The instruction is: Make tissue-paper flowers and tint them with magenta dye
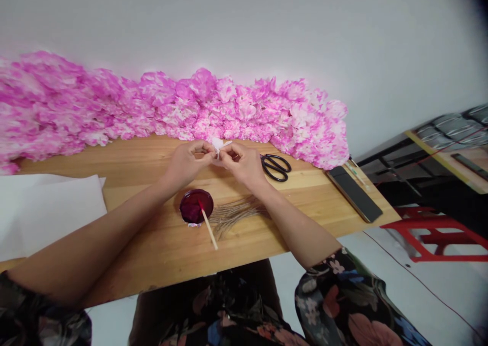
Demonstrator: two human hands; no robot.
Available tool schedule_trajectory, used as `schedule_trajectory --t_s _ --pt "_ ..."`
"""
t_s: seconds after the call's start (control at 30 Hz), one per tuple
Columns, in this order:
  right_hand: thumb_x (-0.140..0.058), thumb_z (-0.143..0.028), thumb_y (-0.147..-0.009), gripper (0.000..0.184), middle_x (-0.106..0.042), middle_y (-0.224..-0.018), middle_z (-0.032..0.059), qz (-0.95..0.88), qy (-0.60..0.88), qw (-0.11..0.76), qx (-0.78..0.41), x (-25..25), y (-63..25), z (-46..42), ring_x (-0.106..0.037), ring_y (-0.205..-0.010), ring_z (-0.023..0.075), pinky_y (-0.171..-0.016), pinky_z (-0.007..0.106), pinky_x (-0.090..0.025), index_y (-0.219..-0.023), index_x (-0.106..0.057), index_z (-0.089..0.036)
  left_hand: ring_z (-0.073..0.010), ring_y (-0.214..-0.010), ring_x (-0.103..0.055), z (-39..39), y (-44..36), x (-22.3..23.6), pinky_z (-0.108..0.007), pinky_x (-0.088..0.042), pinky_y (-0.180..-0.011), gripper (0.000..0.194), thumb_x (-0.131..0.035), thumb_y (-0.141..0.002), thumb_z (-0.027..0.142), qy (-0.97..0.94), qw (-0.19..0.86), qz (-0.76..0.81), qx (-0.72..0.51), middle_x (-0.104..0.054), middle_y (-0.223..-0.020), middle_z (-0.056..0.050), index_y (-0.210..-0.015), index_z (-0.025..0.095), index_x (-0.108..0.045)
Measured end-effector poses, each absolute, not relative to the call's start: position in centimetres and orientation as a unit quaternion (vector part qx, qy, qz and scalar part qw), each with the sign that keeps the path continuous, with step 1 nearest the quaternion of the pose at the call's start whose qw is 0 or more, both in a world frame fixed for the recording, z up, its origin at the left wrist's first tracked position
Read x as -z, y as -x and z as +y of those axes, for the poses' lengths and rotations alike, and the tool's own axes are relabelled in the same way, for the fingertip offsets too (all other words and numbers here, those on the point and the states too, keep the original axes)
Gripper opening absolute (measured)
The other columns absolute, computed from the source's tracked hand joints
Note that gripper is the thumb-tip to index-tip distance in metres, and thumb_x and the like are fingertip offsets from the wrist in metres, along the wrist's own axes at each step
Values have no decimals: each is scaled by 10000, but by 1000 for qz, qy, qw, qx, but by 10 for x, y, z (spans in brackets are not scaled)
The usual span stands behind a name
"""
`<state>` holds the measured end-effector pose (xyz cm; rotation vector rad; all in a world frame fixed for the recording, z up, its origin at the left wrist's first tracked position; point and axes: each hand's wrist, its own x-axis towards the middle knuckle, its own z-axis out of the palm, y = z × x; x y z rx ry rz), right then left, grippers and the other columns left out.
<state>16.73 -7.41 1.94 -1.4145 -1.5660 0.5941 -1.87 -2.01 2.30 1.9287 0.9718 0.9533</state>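
Observation:
My left hand (192, 160) and my right hand (244, 164) meet over the middle of the wooden table, fingertips pinched together. Between them is a small piece of white tissue paper (217, 143), gathered at the fingers and partly hidden by them. Just right of my right hand lie black-handled scissors (277, 168), their blades out of sight behind the hand. Nearer to me stands a small round dish of dark red liquid (190, 207), with a wooden stick (209, 228) resting in it, its tip stained red. Thin brown stems (238, 211) lie beside the dish, partly under my right forearm.
Pink and white paper flowers (171, 102) are heaped along the table's back edge by the wall. White paper sheets (49, 214) lie at the left. A dark phone-like slab (354, 193) rests near the right edge, with a red stool (434, 234) beyond.

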Motion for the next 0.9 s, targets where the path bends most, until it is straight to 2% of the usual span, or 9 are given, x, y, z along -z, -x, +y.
schedule_trajectory --t_s 0.23,0.53,0.9 --pt "-672 -299 -946 179 -815 -830 13 -634 570 458 -251 -19 -169 -73 -668 -734 153 -724 283 -470 -856 -788 -197 -255 -893 -759 -17 19 -19 -395 -627 -864 112 -708 -904 341 -747 386 391 -374 -810 -882 -2 -809 282 -706" --pt "-672 -305 -953 185 -819 -852 15 -621 571 460 -276 -13 -169 -68 -673 -736 150 -722 274 -477 -898 -806 -192 -236 -934 -774 -20 18 -23 -392 -634 -945 108 -674 -895 315 -735 412 387 -375 -828 -930 -31 -808 252 -685" --pt "-650 -311 -945 162 -803 -875 20 -626 562 459 -287 -19 -167 -71 -685 -788 158 -773 280 -499 -860 -734 -202 -213 -895 -752 -16 18 -11 -346 -615 -885 148 -738 -870 367 -698 462 382 -391 -806 -921 -43 -845 228 -692"
